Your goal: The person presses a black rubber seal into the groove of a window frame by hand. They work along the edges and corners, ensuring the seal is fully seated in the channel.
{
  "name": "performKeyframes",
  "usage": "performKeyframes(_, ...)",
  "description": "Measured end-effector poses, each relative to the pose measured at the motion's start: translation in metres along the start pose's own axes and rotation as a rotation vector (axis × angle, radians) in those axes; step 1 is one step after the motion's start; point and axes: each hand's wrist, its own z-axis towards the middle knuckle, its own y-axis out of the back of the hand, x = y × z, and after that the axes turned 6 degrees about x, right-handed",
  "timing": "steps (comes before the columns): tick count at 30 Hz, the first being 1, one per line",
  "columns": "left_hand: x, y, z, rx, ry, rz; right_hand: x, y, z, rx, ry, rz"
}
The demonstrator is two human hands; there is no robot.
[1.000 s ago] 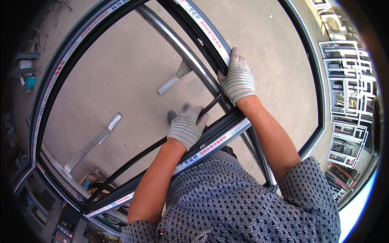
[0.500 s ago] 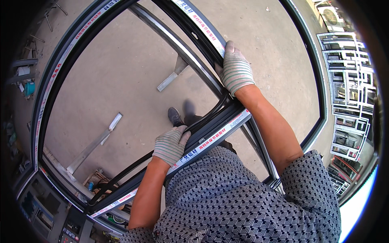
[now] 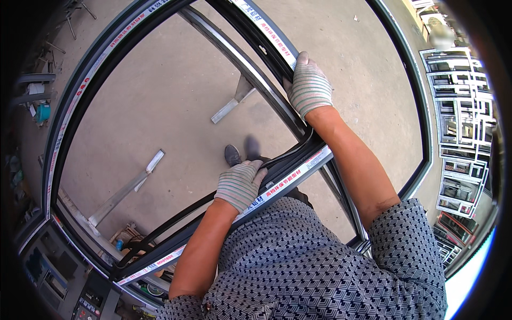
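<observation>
A large dark window frame [image 3: 277, 190] with printed protective film lies across a metal stand in front of me. A black rubber sealing strip [image 3: 184, 213] runs along its near bar, partly loose on the left, and bends at the corner near my right wrist. My left hand [image 3: 238, 186], in a striped knit glove, is closed over the strip at the near bar, thumb on the bar side. My right hand [image 3: 310, 88], gloved alike, grips the frame's middle bar [image 3: 269, 34] just beyond that corner. Its fingertips under the bar are partly hidden.
Metal stand rails [image 3: 226, 53] pass beneath the frame, with angled feet [image 3: 225, 111] on the concrete floor. Many white-edged frames [image 3: 458, 106] lean at the right. A dark machine [image 3: 88, 304] stands at lower left, near a wooden-looking bin [image 3: 128, 234]. My shoes [image 3: 232, 155] show through the opening.
My left hand has slid to the right along the near bar, toward the corner, staying closed on the strip. The right hand keeps its hold on the middle bar. The view has shifted slightly.
</observation>
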Motion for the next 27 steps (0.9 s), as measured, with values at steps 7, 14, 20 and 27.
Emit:
performKeyframes(7, -0.003, 0.001, 0.003, 0.02, 0.005, 0.004, 0.003, -0.002, 0.001, -0.054, 0.011, -0.015)
performKeyframes(14, -0.008, 0.004, 0.006, 0.04, -0.003, 0.002, 0.012, 0.004, 0.009, -0.006, -0.028, -0.019)
performKeyframes(20, -0.005, -0.002, 0.009, -0.004, -0.051, 0.023, 0.018, 0.005, 0.017, -0.052, -0.028, -0.011)
performKeyframes(27, -0.003, -0.006, 0.012, -0.037, -0.071, 0.045, 0.019, 0.008, 0.025, 0.015, -0.001, -0.008)
